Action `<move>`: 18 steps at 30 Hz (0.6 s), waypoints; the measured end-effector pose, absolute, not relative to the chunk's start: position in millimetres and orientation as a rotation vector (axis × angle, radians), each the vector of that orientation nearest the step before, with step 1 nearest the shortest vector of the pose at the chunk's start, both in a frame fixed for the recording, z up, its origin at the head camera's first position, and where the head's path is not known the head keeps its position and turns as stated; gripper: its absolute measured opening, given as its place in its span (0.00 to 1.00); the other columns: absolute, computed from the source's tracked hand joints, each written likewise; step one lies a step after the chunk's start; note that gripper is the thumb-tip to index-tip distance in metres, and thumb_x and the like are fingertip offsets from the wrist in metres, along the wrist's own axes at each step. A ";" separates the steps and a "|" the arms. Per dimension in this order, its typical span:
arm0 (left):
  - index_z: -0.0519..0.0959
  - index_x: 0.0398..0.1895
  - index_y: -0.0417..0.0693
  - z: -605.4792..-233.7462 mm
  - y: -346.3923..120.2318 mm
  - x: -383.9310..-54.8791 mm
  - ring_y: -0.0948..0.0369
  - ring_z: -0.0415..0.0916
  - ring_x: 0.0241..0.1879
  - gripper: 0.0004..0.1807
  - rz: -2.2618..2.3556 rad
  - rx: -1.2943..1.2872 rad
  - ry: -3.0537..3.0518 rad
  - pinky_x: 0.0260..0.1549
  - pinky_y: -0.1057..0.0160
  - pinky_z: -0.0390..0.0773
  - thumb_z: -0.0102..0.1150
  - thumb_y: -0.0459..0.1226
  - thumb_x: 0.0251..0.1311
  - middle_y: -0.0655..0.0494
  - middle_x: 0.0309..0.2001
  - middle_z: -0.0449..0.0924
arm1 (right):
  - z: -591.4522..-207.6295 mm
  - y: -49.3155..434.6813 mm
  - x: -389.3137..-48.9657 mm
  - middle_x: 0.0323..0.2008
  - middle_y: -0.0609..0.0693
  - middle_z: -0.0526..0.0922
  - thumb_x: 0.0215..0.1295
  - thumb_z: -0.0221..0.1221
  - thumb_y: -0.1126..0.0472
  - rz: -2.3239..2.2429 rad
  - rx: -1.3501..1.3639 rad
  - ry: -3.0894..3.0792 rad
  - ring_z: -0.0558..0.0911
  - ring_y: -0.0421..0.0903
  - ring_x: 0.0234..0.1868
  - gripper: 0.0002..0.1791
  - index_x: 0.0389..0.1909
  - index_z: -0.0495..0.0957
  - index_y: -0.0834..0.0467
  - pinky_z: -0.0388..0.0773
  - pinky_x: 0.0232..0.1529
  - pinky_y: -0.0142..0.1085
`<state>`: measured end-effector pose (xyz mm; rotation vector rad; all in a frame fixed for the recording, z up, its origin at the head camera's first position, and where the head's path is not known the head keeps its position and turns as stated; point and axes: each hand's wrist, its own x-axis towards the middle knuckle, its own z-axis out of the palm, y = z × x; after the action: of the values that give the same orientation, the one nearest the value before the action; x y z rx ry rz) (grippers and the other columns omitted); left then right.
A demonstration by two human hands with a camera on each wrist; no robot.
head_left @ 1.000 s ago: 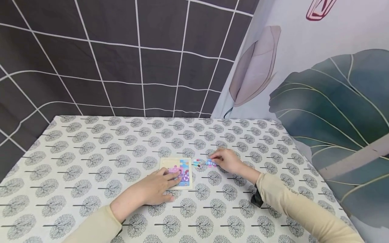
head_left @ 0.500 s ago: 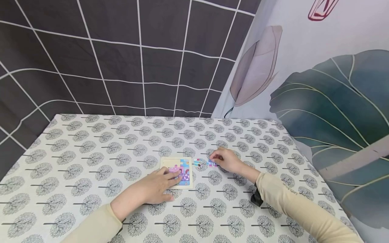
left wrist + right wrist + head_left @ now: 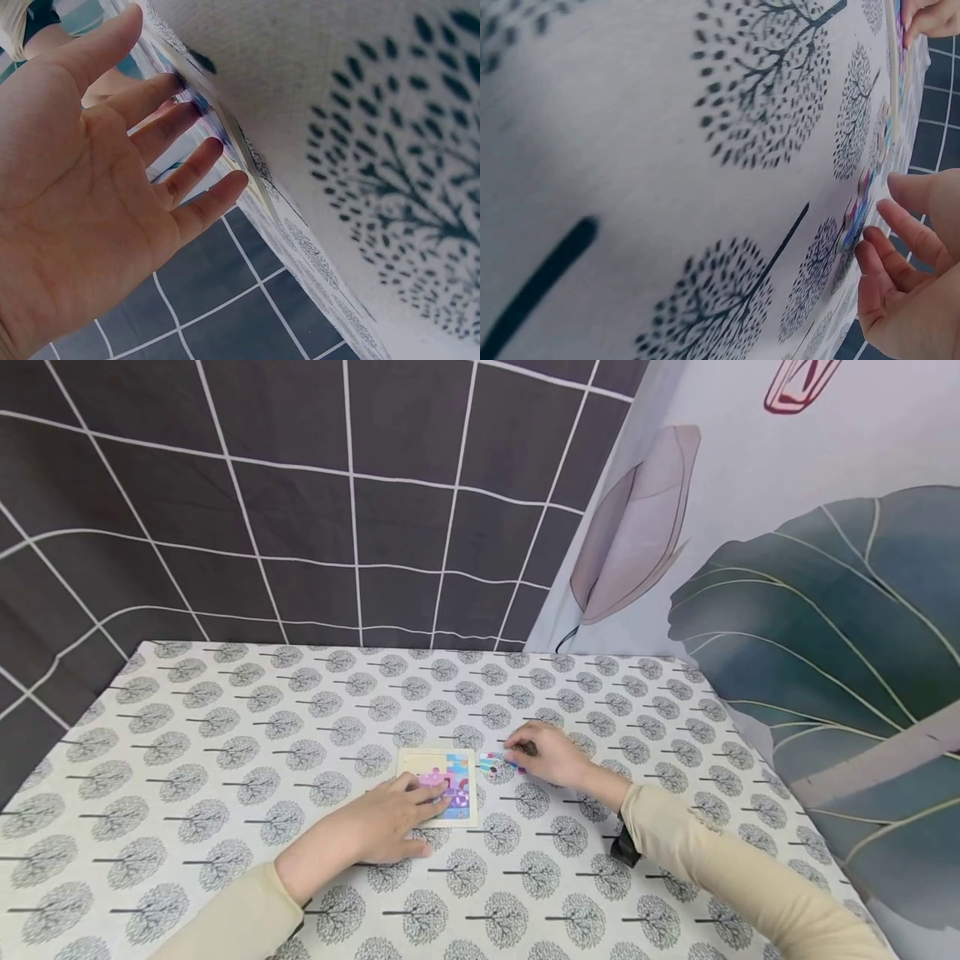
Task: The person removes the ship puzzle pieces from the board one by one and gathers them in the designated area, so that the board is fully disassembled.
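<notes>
A small square jigsaw tray (image 3: 422, 762) with a pale wooden border lies mid-table, partly filled with pink, purple and blue pieces (image 3: 458, 775). My left hand (image 3: 381, 820) rests fingertips on its near left part, fingers spread; in the left wrist view those fingers (image 3: 187, 180) meet the tray's edge. To the right of the tray lies a loose striped jigsaw piece (image 3: 491, 762). My right hand (image 3: 553, 755) is over a second, purple-blue piece (image 3: 857, 214), mostly hidden in the head view. In the right wrist view its thumb and index finger stand apart, with nothing between them.
A white cloth (image 3: 225, 793) printed with grey trees covers the table. Behind it hangs a dark curtain (image 3: 285, 510) with a white grid, and a leaf-patterned curtain (image 3: 817, 610) hangs at the right.
My right hand has let go of the purple-blue piece and shifted slightly left toward the striped one. The left hand stays on the tray.
</notes>
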<state>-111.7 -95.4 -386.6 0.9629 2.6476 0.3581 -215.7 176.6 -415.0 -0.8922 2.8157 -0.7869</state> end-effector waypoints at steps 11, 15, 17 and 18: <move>0.63 0.68 0.50 -389.6 -95.5 -110.7 0.54 0.60 0.61 0.34 0.352 0.979 2.667 0.62 0.50 0.65 0.55 0.50 0.59 0.56 0.71 0.56 | -419.6 155.9 -216.3 0.46 0.49 0.80 0.53 0.66 0.52 -0.849 -0.815 2.759 0.76 0.47 0.48 0.19 0.46 0.80 0.54 0.74 0.53 0.43; 0.63 0.68 0.50 -389.1 -95.6 -111.1 0.54 0.62 0.60 0.33 0.319 0.984 2.674 0.60 0.51 0.68 0.55 0.49 0.60 0.55 0.71 0.56 | -420.0 144.4 -217.1 0.46 0.48 0.79 0.51 0.68 0.52 -0.892 -0.859 2.763 0.77 0.44 0.46 0.22 0.47 0.79 0.55 0.76 0.51 0.39; 0.63 0.68 0.50 -388.7 -95.6 -111.5 0.55 0.63 0.58 0.33 0.294 0.985 2.680 0.58 0.52 0.70 0.54 0.49 0.60 0.56 0.70 0.56 | -418.6 138.4 -217.6 0.44 0.47 0.79 0.50 0.68 0.52 -0.893 -0.893 2.752 0.77 0.43 0.42 0.23 0.47 0.80 0.55 0.77 0.47 0.37; 0.63 0.68 0.51 -388.6 -95.5 -111.8 0.56 0.63 0.57 0.32 0.281 0.986 2.683 0.57 0.53 0.71 0.54 0.48 0.61 0.56 0.70 0.57 | -417.9 135.6 -217.9 0.43 0.47 0.79 0.50 0.68 0.52 -0.884 -0.907 2.744 0.77 0.43 0.40 0.23 0.47 0.80 0.55 0.77 0.44 0.37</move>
<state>-111.8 -95.5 -388.6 0.9860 2.6832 0.2805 -217.9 135.6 -417.9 -0.9072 2.7436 -0.8844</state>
